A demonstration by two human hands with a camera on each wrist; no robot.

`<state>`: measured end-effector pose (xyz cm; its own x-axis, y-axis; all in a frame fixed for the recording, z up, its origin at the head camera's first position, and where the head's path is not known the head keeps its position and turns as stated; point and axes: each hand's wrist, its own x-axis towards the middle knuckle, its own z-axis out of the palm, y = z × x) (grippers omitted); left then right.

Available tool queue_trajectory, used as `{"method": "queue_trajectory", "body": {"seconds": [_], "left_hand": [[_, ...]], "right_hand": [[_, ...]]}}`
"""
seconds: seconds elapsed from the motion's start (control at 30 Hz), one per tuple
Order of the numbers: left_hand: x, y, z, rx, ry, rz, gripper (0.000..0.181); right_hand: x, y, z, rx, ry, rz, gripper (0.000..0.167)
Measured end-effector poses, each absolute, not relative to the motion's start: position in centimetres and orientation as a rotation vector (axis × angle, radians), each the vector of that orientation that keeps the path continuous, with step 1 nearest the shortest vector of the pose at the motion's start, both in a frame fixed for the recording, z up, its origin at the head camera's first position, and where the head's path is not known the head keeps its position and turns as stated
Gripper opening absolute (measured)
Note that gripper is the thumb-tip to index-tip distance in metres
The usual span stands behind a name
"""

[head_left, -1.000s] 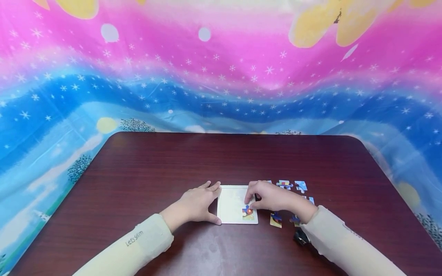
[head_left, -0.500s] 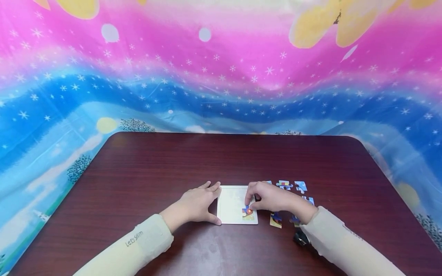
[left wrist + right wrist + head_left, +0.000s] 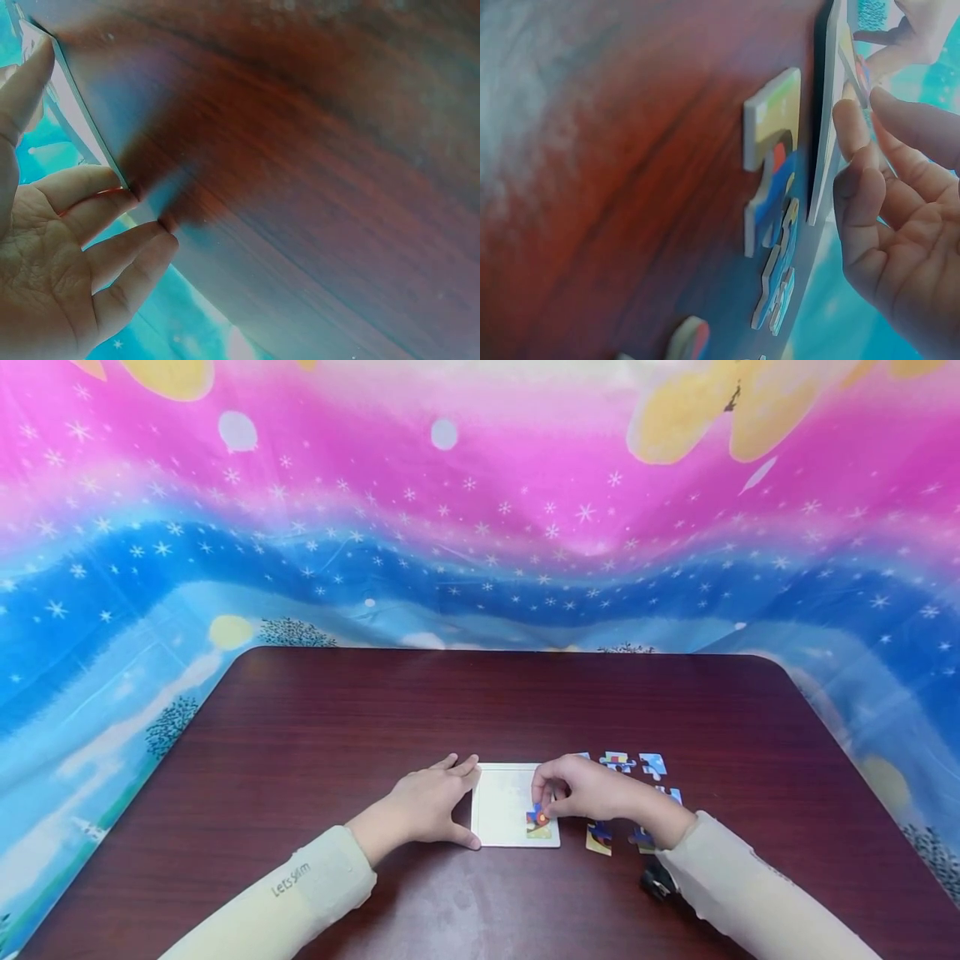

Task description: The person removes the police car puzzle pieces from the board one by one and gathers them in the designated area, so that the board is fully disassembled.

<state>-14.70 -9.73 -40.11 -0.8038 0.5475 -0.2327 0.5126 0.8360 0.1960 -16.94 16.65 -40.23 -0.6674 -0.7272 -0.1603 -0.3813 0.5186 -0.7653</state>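
Observation:
A white square puzzle board [image 3: 504, 802] lies flat on the table. My left hand [image 3: 433, 802] rests against its left edge, thumb at the near corner and straight fingers spread toward the far one. In the board's near right corner is a jigsaw piece [image 3: 538, 825], blue, red and yellow. My right hand [image 3: 588, 787] pinches this piece at its upper right between thumb and fingertips. Seen from the right wrist, the piece [image 3: 864, 79] stands slightly tilted off the board, partly hidden by the thumb.
Several loose jigsaw pieces [image 3: 598, 838] lie right of the board, some hidden under my right hand and forearm. A small black object [image 3: 657, 881] shows by the right cuff. The dark red-brown table [image 3: 420, 710] ends at a colourful curtain [image 3: 480, 543].
My right hand's fingers have shifted slightly around the piece, and its wrist has moved a touch to the right. The left hand and the board have not moved.

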Motion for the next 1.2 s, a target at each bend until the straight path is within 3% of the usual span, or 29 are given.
{"method": "queue_trajectory", "body": {"seconds": [1.2], "left_hand": [[-14.6,-9.7,-39.8,0.804,2.730,0.188,0.099]], "right_hand": [[-17.0,17.1,-39.1,-0.866,2.298,-1.068,0.008]]}}
